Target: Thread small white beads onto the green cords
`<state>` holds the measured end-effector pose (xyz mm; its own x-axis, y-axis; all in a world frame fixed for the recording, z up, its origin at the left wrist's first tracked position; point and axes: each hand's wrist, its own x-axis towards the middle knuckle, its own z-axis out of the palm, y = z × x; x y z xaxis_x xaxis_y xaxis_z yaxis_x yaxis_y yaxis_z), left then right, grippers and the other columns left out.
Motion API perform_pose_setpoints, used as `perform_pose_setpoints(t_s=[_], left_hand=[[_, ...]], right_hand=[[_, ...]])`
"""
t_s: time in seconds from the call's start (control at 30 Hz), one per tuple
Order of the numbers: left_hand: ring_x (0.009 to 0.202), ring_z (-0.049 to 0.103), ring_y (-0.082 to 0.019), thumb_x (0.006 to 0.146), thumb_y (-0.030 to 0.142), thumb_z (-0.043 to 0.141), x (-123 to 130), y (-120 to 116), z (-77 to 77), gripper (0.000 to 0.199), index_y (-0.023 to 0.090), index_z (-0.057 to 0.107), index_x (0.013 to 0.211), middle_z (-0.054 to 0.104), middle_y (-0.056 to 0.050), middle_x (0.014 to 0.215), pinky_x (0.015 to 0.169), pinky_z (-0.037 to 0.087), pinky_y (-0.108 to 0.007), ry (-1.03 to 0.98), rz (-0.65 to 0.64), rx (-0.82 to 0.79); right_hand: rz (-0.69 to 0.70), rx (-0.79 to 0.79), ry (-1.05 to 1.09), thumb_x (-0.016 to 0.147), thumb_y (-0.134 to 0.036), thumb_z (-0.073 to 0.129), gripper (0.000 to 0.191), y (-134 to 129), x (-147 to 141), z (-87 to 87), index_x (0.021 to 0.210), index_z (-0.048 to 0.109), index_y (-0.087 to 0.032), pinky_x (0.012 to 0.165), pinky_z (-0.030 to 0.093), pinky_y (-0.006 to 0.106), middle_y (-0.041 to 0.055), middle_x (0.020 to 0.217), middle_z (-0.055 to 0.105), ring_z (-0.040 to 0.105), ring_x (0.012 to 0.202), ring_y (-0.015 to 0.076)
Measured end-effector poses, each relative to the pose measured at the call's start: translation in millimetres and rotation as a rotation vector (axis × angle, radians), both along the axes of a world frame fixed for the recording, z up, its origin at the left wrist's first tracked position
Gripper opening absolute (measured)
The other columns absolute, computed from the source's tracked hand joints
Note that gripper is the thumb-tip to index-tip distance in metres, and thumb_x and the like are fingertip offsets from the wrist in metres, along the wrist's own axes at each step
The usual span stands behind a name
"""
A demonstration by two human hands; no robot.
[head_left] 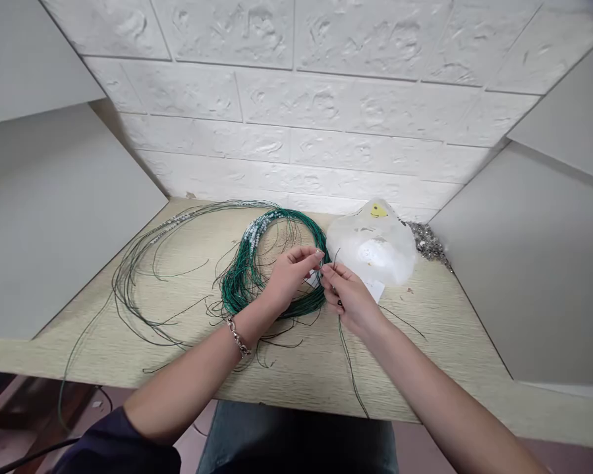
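My left hand point(292, 275) is closed in a pinch over the right part of a green cord coil point(237, 289); what its fingertips hold is too small to make out. Right beside it, my right hand point(350, 297) is closed with thumb and fingers together on a thin green cord point(346, 355). That cord hangs down from the hand and runs to the table's front edge. Small white pieces point(254, 230) are strung along the coil's upper left. Partly under my right hand lies a white paper piece point(374, 288).
Looser cords point(128, 283) with white pieces spread over the table's left side. Behind my right hand is a translucent plastic bag point(375, 247) with a yellow mark. Small grey bits point(429, 242) are heaped in the back right corner. Grey panels point(534, 263) and a white brick-pattern wall point(316, 99) enclose the table point(449, 368).
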<state>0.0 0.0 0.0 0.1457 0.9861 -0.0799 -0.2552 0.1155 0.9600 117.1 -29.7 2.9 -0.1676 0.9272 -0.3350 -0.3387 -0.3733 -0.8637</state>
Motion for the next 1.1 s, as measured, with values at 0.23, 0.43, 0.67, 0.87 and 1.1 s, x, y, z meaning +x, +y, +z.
perform_pose_setpoints(t_s=[0.23,0.43,0.67,0.87,1.1], left_hand=[[0.052,0.042,-0.005,0.064,0.034,0.066,0,0,2.2,0.021,0.014,0.061,0.070,0.051,0.002,0.061,0.049,0.032,-0.017,0.061,-0.089,-0.017],[0.048,0.039,-0.005,0.066,0.038,0.062,-1,2,3.0,0.024,0.014,0.063,0.066,0.049,0.002,0.053,0.045,0.029,-0.019,0.103,-0.123,-0.001],[0.046,0.038,-0.004,0.059,0.034,0.071,-1,3,-1.7,0.024,0.013,0.066,0.070,0.050,0.003,0.052,0.044,0.028,-0.018,-0.001,-0.099,-0.075],[0.045,0.039,-0.003,0.057,0.031,0.072,-1,4,-3.8,0.022,0.013,0.064,0.066,0.050,0.003,0.052,0.043,0.028,-0.017,-0.036,-0.094,-0.083],[0.049,0.043,-0.003,0.057,0.029,0.073,-1,3,-2.5,0.021,0.014,0.066,0.068,0.053,0.003,0.054,0.047,0.032,-0.016,-0.063,-0.134,-0.104]], right_hand=[[-0.026,0.054,-0.082,0.064,-0.044,0.064,0.032,0,3,-2.2,0.069,0.045,-0.019,0.030,0.008,0.016,-0.0106,0.047,0.034,0.019,0.031,0.0004],[-0.061,0.060,-0.146,0.064,-0.046,0.063,0.033,-1,3,-3.5,0.070,0.046,-0.019,0.030,0.008,0.016,-0.0103,0.046,0.033,0.018,0.031,0.0010],[-0.161,0.168,-0.164,0.072,-0.053,0.052,0.032,-1,5,-8.5,0.080,0.050,-0.022,0.032,0.012,0.017,-0.0099,0.045,0.030,0.020,0.033,0.0032],[-0.128,0.354,-0.362,0.070,-0.042,0.059,0.024,-1,6,-13.3,0.073,0.057,-0.018,0.041,0.025,0.019,-0.0053,0.050,0.041,0.034,0.045,0.0061],[-0.182,0.280,-0.325,0.066,-0.042,0.062,0.024,3,7,-15.6,0.071,0.056,-0.019,0.036,0.018,0.020,-0.0072,0.045,0.038,0.026,0.038,0.0048]])
